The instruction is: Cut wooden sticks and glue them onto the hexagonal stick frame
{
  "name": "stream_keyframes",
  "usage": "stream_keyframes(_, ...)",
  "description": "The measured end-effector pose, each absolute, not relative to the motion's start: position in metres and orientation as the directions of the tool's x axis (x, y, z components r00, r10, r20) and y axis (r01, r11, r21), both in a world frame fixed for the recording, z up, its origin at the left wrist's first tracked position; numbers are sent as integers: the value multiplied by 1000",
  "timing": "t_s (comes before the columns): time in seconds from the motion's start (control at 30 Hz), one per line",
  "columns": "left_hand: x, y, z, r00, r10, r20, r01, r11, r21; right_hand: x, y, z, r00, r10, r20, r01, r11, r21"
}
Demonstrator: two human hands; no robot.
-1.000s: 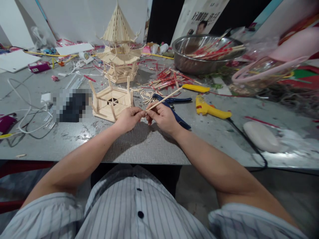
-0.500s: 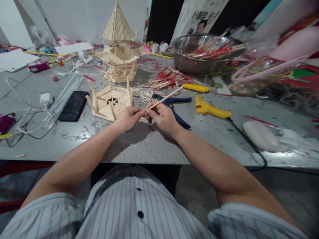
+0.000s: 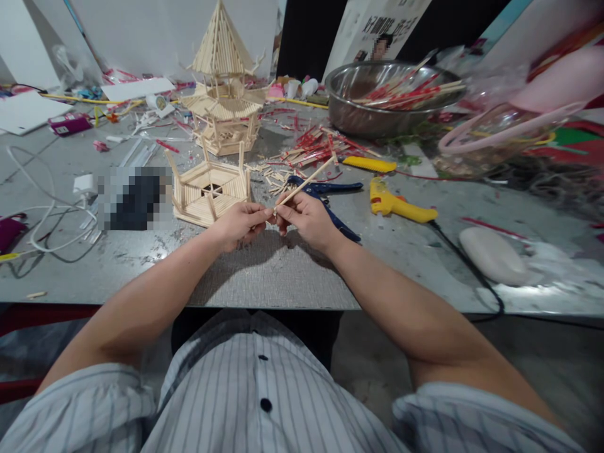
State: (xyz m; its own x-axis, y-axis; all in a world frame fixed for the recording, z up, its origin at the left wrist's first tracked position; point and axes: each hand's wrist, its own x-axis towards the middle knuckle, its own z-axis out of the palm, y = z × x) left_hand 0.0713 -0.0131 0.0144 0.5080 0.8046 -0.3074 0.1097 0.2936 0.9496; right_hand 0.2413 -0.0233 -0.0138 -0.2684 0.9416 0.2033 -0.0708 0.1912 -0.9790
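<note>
My right hand [image 3: 304, 219] is closed on a thin wooden stick [image 3: 309, 179], which slants up to the right. The fingertips of my left hand [image 3: 244, 224] pinch at the stick's lower end, close against my right fingertips; what exactly they hold is too small to tell. Just behind my left hand sits a hexagonal stick frame [image 3: 212, 189] with short upright posts. Beyond it stands a tiered stick pagoda [image 3: 224, 88] with a pointed roof. Blue-handled pliers [image 3: 333, 189] lie partly hidden behind my right hand.
A yellow glue gun [image 3: 401, 206] with a black cord, a yellow cutter [image 3: 369, 165] and a white rounded object [image 3: 493, 255] lie to the right. Behind are red-and-wood sticks [image 3: 314, 148] and a metal bowl [image 3: 349, 116]. White cables [image 3: 35, 195] run at the left.
The stick in my right hand has shifted slightly down and to the left at its upper end. My left fingers have moved a little, and the view has shifted slightly.
</note>
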Motion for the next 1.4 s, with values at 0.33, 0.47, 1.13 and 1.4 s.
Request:
stream_keyframes(0.33,72,-14,17,516,788,-335,68,352,934,240,-21,-16,-275,938,212,-53,205,-977)
stream_keyframes(0.47,74,-15,16,421,871,-254,28,267,963,258,-13,-8,-25,955,297,163,297,-941)
stream_keyframes(1.13,70,-8,7,267,960,80,-14,-79,997,293,-8,14,193,981,7,980,-192,-47)
stream_keyframes(1.4,68,-3,-4,307,939,155,92,-191,977,309,-3,19,371,761,532,776,61,-628)
